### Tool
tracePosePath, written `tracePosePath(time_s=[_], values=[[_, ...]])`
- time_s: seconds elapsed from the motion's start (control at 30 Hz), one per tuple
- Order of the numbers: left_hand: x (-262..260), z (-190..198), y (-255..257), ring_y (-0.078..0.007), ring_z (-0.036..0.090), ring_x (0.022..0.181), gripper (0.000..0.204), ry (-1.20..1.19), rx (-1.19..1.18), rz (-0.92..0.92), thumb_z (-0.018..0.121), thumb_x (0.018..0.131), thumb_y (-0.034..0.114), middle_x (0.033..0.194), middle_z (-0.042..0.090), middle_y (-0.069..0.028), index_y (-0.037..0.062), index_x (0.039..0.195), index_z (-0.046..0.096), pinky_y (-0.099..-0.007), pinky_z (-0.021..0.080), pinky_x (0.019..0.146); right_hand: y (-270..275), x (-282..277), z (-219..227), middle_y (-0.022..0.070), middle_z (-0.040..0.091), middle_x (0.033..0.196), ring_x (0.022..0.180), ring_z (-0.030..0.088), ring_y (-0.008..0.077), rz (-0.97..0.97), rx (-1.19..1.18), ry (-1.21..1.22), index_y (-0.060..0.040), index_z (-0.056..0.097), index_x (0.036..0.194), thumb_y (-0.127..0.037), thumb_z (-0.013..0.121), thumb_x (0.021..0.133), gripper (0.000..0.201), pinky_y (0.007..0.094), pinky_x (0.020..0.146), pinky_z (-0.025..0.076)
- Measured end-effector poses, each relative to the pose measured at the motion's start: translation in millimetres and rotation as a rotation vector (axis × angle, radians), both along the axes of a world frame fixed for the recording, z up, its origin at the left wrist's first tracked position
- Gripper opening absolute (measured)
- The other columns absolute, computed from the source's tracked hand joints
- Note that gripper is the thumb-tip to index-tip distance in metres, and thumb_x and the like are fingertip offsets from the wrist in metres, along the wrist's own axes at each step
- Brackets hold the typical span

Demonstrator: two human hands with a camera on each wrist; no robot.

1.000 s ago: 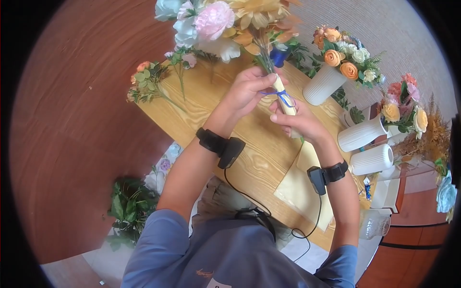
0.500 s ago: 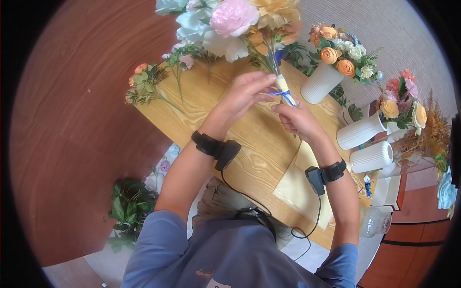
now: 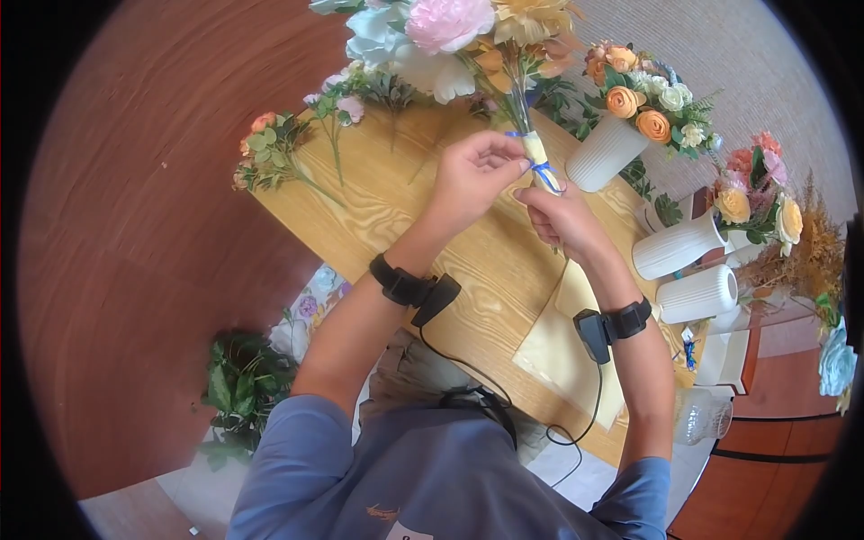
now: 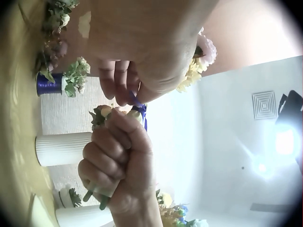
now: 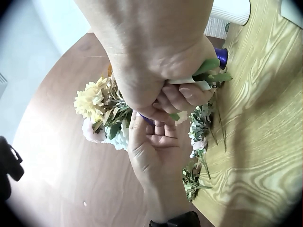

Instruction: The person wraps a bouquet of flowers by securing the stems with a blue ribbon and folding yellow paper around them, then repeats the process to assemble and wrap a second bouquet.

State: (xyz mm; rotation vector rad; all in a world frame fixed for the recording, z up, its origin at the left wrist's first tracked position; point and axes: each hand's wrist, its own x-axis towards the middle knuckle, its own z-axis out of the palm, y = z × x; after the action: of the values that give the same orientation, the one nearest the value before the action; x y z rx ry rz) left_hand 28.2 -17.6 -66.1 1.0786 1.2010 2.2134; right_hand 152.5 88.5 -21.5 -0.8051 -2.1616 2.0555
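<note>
A white ribbed vase [image 3: 607, 155] holding orange and white flowers [image 3: 652, 108] stands on the pale wood-grained bench [image 3: 468, 270]. Near it, a second white ribbed vase [image 3: 677, 249] holds pink and yellow flowers [image 3: 751, 193]. Dark green leafy foliage [image 3: 238, 387] shows below the bench.

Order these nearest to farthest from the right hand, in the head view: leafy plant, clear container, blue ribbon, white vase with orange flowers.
From the right hand:
1. Blue ribbon, just above, around the wrapped stems.
2. White vase with orange flowers, upper right.
3. Clear container, lower right.
4. Leafy plant, far lower left.
</note>
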Motion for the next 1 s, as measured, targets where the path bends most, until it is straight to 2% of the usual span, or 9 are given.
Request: tracePosePath(time_s=[0.13,0.2,0.5,0.7,0.83,0.93,1.0], values=[[7.2,0.8,-2.5,-0.0099,0.063,0.084,0.016,0.028,0.048,0.021,0.066,0.085,-0.002,0.095,0.066,-0.0062,-0.003,0.1,0.062,-0.0219,0.052,0.075,-1.5,0.2,0.8,-0.0052,0.042,0.056,0.044,0.036,0.0051,-0.001,-0.011,0.013,-0.0122,0.048,0.074,-0.02,0.062,0.085,0.02,0.0237,0.039,0.026],[7.7,1.1,-2.5,-0.0109,0.063,0.084,0.018,0.26,0.054,0.187,0.065,0.084,-0.003,0.096,0.066,-0.0065,-0.0022,0.102,0.063,-0.0241,0.052,0.075,-0.3,0.6,0.0,-0.0052,0.042,0.056,0.044,0.036,0.0051,0.001,-0.014,0.018,-0.012,0.048,0.075,-0.02,0.062,0.085,0.019,0.0236,0.039,0.026],[-1.8,13.8,-5.3,-0.0185,0.064,0.077,0.015,0.695,-0.089,0.308,0.067,0.081,0.002,0.087,0.066,-0.0105,-0.0017,0.096,0.065,-0.0286,0.051,0.07,4.1,4.7,-5.2,-0.004,0.043,0.056,0.042,0.038,0.0058,-0.012,-0.017,0.019,-0.0106,0.049,0.08,-0.018,0.061,0.085,0.015,0.0233,0.037,0.027],[-2.6,9.9,0.4,-0.0213,0.062,0.073,0.009,0.782,-0.122,0.282,0.063,0.083,0.002,0.083,0.064,-0.0115,-0.0009,0.092,0.063,-0.0317,0.05,0.066,7.9,6.7,-9.2,-0.0037,0.043,0.055,0.042,0.039,0.0063,-0.023,-0.016,0.015,-0.0106,0.049,0.08,-0.017,0.062,0.085,0.015,0.0233,0.037,0.028],[-1.1,8.0,0.4,-0.0221,0.062,0.073,0.009,0.746,-0.133,0.26,0.062,0.083,0.001,0.082,0.063,-0.0112,-0.0009,0.091,0.06,-0.0316,0.05,0.066,5.8,9.3,-4.8,-0.004,0.042,0.054,0.042,0.038,0.0063,-0.033,-0.031,0.024,-0.0111,0.048,0.08,-0.017,0.063,0.084,0.016,0.0233,0.037,0.028],[-12.1,5.5,-4.7,-0.0202,0.061,0.072,0.01,0.757,-0.118,0.304,0.061,0.084,0.001,0.081,0.061,-0.0103,-0.0011,0.093,0.058,-0.0306,0.049,0.067,9.6,12.7,-5.3,-0.0041,0.042,0.055,0.042,0.038,0.0062,-0.044,-0.023,0.018,-0.0115,0.046,0.08,-0.017,0.063,0.084,0.018,0.0233,0.037,0.027],[-21.8,4.6,-10.2,-0.0157,0.06,0.074,0.006,0.713,-0.174,0.383,0.059,0.087,0.001,0.081,0.061,-0.0082,-0.0014,0.092,0.057,-0.0287,0.049,0.068,13.0,14.7,-6.7,-0.0042,0.042,0.055,0.042,0.038,0.0061,-0.052,-0.024,0.014,-0.0116,0.046,0.079,-0.017,0.064,0.084,0.019,0.0232,0.037,0.027]])
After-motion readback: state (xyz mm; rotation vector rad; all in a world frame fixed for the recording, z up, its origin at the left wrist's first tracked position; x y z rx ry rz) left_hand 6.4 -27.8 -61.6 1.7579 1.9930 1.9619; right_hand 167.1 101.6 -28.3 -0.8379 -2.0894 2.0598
